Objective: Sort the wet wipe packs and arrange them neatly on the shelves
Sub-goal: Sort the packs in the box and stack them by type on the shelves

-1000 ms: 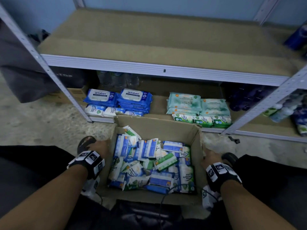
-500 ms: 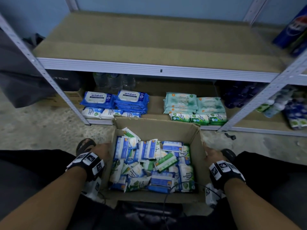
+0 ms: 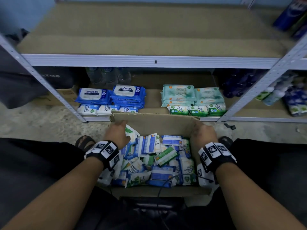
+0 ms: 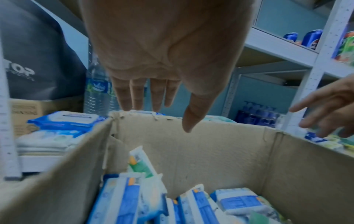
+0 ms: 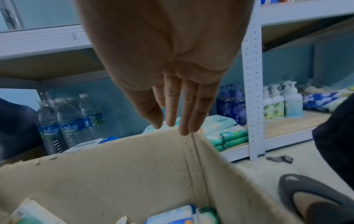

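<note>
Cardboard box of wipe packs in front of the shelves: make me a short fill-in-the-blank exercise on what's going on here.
1. The loose wet wipe packs lie jumbled in a brown ____ box.
2. The dark blue antabax packs are stacked on the ____ shelf.
3. Neither the left hand nor the right hand holds a ____.
4. Clear plastic ____ bottles stand behind the blue packs.

Missing words: cardboard; lower; pack; water

Left hand (image 4: 162, 50) above box (image 4: 210, 151), fingers (image 4: 138, 94) straight, over far-left corner. Packs (image 4: 122, 201) inside box. Right hand (image 4: 325, 109) beyond right wall.
</note>
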